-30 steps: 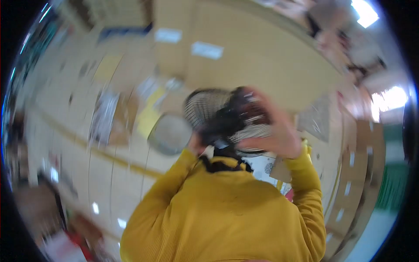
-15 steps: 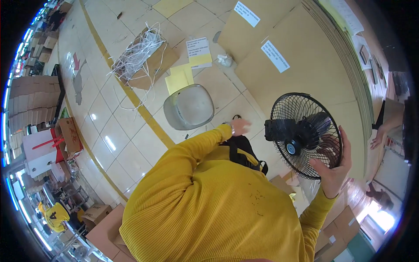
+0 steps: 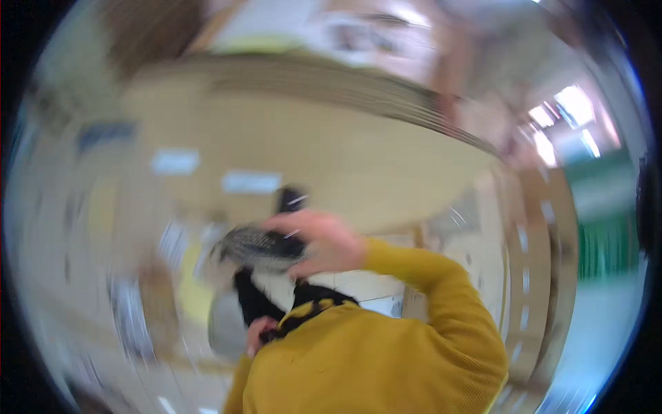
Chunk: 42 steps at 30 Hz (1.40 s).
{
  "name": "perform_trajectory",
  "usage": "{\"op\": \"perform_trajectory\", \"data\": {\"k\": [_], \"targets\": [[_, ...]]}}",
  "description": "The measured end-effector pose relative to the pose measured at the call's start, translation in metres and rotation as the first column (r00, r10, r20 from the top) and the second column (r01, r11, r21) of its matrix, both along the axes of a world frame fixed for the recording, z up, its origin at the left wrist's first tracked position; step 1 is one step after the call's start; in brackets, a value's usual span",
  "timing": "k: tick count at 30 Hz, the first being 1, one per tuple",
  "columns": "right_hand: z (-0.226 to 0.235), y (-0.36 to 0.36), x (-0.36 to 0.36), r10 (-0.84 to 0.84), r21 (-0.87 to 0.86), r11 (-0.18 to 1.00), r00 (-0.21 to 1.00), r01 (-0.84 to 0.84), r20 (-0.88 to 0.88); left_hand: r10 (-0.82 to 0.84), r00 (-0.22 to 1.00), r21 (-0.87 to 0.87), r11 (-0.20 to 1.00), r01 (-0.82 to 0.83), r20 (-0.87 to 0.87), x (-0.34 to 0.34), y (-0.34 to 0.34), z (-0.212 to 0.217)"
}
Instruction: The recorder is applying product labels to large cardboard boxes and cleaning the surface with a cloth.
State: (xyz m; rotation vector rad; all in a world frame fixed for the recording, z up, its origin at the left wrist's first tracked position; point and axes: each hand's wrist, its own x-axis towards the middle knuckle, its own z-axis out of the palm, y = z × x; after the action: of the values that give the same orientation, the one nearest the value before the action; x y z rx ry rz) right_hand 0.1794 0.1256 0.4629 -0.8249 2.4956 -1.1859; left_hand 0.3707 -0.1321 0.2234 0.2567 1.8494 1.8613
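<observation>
Currently, the right hand [image 3: 321, 241] has a partly closed grasp on a black fan [image 3: 254, 247] with a wire mesh guard. The fan extends to the left of this hand and appears tilted nearly edge-on; a dark block [image 3: 292, 199] projects just beyond the fingers. Side gripping probably supports the fan one-handed and leaves most of the guard uncovered. Motion blur obscures exact finger contact.

The left hand [image 3: 259, 334] is below and left of the right hand, at the waist beside a black strap [image 3: 310, 316]. Its position suggests that it bears none of the fan's weight. Finger opening and contents cannot be determined.

The right elbow bends outward, and the yellow sleeve [image 3: 407, 263] runs leftward to the wrist, placing the hand ahead of the torso. The left arm hangs close to the body, mostly hidden. Stacked cardboard sheets [image 3: 358, 179] lie ahead of the right hand.
</observation>
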Motion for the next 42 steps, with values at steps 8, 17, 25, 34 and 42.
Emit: {"op": "perform_trajectory", "data": {"k": [8,17,25,34,42], "targets": [[-0.051,-0.118,-0.074,-0.118,-0.091,0.987,0.978,0.135,0.17,0.066,0.951,-0.187,0.982,-0.009,0.301,-0.164,-0.118,-0.103],[-0.119,-0.25,-0.149,-0.102,-0.065,0.99,0.959,0.124,0.264,0.294,0.877,-0.406,0.905,-0.127,0.381,-0.267,-0.255,-0.209],[-0.207,-0.286,-0.215,0.122,-0.19,0.978,0.975,-0.086,0.186,0.681,0.725,-0.714,0.458,-0.53,-0.102,-0.197,-0.358,-0.344],[-0.357,-0.357,-0.248,0.352,-0.183,0.929,0.918,-0.32,0.182,0.451,0.576,-0.73,0.383,0.565,0.682,-0.083,-0.333,-0.426],[-0.5,-0.394,-0.254,0.437,-0.16,0.897,0.884,-0.413,0.164,0.088,0.611,-0.572,0.477,0.667,0.787,-0.034,-0.259,-0.534]]}}
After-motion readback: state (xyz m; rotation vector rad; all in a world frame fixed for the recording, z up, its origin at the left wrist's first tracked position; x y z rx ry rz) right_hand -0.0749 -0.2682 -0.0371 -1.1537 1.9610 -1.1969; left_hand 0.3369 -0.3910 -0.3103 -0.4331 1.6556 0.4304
